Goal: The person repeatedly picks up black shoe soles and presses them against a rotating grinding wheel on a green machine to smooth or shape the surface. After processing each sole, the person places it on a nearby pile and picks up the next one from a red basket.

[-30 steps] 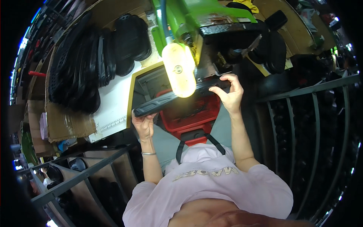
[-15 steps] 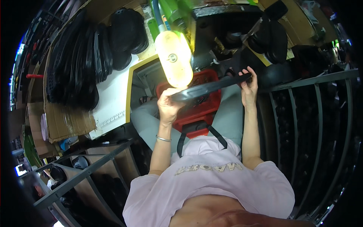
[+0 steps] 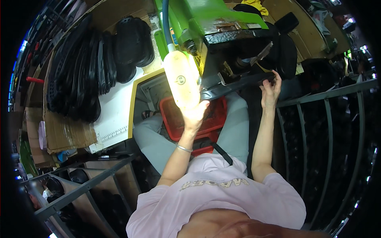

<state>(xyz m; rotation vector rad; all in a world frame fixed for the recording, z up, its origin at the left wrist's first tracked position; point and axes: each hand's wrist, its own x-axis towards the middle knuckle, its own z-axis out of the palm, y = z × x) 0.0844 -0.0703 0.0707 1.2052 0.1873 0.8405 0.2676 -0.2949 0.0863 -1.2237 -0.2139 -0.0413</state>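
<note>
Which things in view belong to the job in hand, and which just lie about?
Apparently in the job:
- long, thin black piece, between left hand and right hand
- bright-green metal machine
- glowing oval yellow lamp

Seemingly lying about:
- crumpled yellow cloth
- slim red handle

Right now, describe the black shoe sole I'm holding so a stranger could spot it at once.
Find the green machine at top, then the glowing lamp in front of it. From beside the lamp's lower end, a long black shoe sole slants up to your right hand, which pinches its far end. Unlike the shoe soles bunched by the cardboard at left, it is held.
</note>
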